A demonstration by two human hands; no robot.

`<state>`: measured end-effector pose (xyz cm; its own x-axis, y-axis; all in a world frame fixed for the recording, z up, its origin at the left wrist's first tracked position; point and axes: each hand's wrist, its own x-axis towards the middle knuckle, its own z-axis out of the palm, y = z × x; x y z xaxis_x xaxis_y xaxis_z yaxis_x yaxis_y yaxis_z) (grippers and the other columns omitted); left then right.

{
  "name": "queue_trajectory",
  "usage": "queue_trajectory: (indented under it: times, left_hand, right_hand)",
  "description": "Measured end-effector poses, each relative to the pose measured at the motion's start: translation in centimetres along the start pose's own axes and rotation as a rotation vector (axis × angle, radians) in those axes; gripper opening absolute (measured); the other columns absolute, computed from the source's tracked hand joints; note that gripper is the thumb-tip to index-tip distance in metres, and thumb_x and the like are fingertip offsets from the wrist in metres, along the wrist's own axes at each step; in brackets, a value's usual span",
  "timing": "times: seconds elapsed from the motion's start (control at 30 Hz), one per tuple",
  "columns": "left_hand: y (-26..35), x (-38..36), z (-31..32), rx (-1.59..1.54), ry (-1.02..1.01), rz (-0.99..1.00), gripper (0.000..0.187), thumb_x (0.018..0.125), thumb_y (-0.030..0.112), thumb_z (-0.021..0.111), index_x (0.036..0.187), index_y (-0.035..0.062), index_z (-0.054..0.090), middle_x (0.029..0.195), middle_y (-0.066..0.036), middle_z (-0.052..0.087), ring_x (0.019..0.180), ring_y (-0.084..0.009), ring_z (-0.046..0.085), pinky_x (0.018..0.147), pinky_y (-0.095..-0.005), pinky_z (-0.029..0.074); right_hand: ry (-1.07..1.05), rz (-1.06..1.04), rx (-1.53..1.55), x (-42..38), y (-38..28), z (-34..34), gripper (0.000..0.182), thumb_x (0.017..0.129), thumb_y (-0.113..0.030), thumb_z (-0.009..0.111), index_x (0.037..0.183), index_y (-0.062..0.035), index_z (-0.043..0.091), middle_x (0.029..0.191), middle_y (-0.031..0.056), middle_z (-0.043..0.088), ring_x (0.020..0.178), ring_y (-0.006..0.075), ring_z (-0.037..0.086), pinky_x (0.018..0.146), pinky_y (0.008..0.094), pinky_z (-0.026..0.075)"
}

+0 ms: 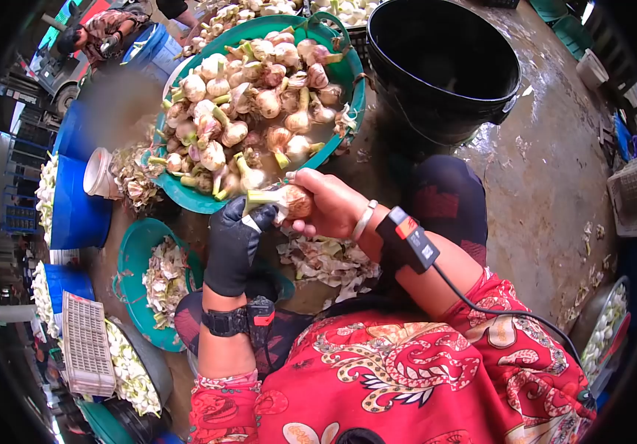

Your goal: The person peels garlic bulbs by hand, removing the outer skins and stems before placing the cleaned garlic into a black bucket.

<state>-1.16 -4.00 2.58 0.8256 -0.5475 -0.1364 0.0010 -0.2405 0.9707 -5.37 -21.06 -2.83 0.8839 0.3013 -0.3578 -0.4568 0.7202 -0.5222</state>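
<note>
- Holding a garlic bulb (296, 200) at 12 o'clock, just short of a green tub (185, 197).
- Clamping its round end between thumb and fingers of the right hand (335, 203); pinching near the neck with the closed fingers of the gloved left hand (231, 248).
- Pointing the stem to 9 o'clock and the round end to 3, long axis nearly level across the view.
- Seemingly part-peeled: stem cut short, brown skin on the round end.
- Below, around 12 o'clock, loose peelings (329, 263); at 10, more scraps in a green basin (135, 268).
- At 8, pale, cleaner-looking heads (129, 366), probably done.
- Farther, at 11, plenty of skin-on bulbs (215, 152) in the tub, probably left to do; at 1, a black bucket (423, 115), too dark inside to tell.
- Farthest, toward 10, another person (107, 33).
</note>
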Motion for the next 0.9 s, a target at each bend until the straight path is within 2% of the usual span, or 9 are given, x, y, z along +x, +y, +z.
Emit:
queue_trajectory:
  times: [0.27,0.33,0.47,0.57,0.63,0.7,0.77,0.83,0.9]
  left_hand:
    - [-0.1,-0.2,0.3,-0.113,0.021,0.001,0.016,0.088,0.008,0.060,0.100,0.0002,0.066,0.089,-0.002,0.066,0.079,-0.0077,0.058,0.070,-0.0245,0.046]
    - [-0.2,-0.1,0.3,-0.123,0.045,0.058,0.016,0.088,0.008,0.059,0.101,0.0004,0.066,0.091,-0.003,0.066,0.080,-0.0078,0.058,0.070,-0.0249,0.046]
    - [-0.1,-0.1,0.0,0.149,0.066,0.224,0.016,0.090,0.008,0.056,0.100,-0.0001,0.065,0.092,-0.005,0.066,0.080,-0.0101,0.059,0.069,-0.0266,0.047]
    - [0.0,0.3,0.2,0.224,0.082,0.177,0.016,0.089,0.008,0.056,0.099,-0.0010,0.065,0.089,-0.007,0.067,0.079,-0.0126,0.061,0.070,-0.0281,0.048]
    - [-0.1,0.4,-0.2,0.101,0.100,0.050,0.016,0.088,0.008,0.056,0.099,-0.0015,0.065,0.088,-0.008,0.067,0.078,-0.0139,0.062,0.070,-0.0287,0.048]
    - [-0.6,0.8,-1.4,0.416,0.075,0.127,0.017,0.083,0.006,0.059,0.097,-0.0012,0.065,0.086,-0.009,0.067,0.078,-0.0152,0.062,0.072,-0.0291,0.048]
    - [-0.5,1.0,-1.9,0.631,0.045,0.425,0.020,0.084,0.007,0.056,0.102,0.0005,0.063,0.090,-0.009,0.066,0.080,-0.0153,0.062,0.073,-0.0284,0.050]
    - [-0.3,0.8,-1.1,0.039,0.012,0.152,0.025,0.088,0.009,0.053,0.111,0.0011,0.060,0.091,-0.007,0.065,0.082,-0.0154,0.063,0.074,-0.0283,0.050]
    - [0.1,0.7,-1.2,-0.016,0.067,0.092,0.029,0.090,0.010,0.053,0.118,0.0007,0.055,0.094,-0.006,0.064,0.084,-0.0163,0.063,0.076,-0.0287,0.052]
  right_hand:
    - [-0.172,0.169,0.205,0.0,-0.4,-1.2,0.037,0.095,-0.036,0.039,0.111,-0.0061,0.055,0.090,0.0100,0.065,0.066,0.0212,0.063,0.043,0.0248,0.044]
    - [-0.187,-0.089,0.080,-0.2,-0.8,0.1,0.041,0.095,-0.039,0.040,0.113,-0.0055,0.056,0.094,0.0106,0.065,0.068,0.0209,0.063,0.050,0.0254,0.048]
    - [-0.079,-0.415,-0.287,-1.8,-0.6,1.5,0.065,0.078,-0.001,0.069,0.133,-0.0120,0.036,0.092,0.0033,0.060,0.066,0.0096,0.058,0.055,0.0222,0.047]
    - [0.067,-0.350,-0.303,-1.5,0.0,1.2,0.036,0.083,-0.020,0.062,0.112,-0.0050,0.050,0.075,0.0027,0.058,0.056,0.0111,0.056,0.043,0.0225,0.041]
    - [-0.206,-0.057,0.058,-0.9,0.0,-0.1,0.030,0.084,-0.030,0.055,0.099,-0.0041,0.055,0.072,0.0042,0.058,0.052,0.0134,0.056,0.039,0.0227,0.039]
    - [-0.362,0.100,0.165,-1.3,-0.5,-0.5,0.038,0.084,-0.032,0.054,0.106,-0.0013,0.058,0.077,0.0103,0.064,0.056,0.0168,0.061,0.040,0.0238,0.045]
    - [-0.580,0.249,0.110,-1.1,-0.1,-0.7,0.042,0.084,-0.032,0.055,0.110,0.0005,0.057,0.081,0.0139,0.066,0.062,0.0188,0.066,0.045,0.0254,0.051]
    - [-0.552,0.229,0.092,-0.6,0.9,-0.7,0.043,0.085,-0.033,0.055,0.110,0.0016,0.056,0.084,0.0159,0.066,0.066,0.0206,0.068,0.050,0.0266,0.055]
    - [-0.418,-0.012,0.200,-0.3,0.4,-1.0,0.041,0.086,-0.032,0.055,0.111,0.0005,0.056,0.085,0.0154,0.066,0.066,0.0207,0.068,0.052,0.0269,0.055]
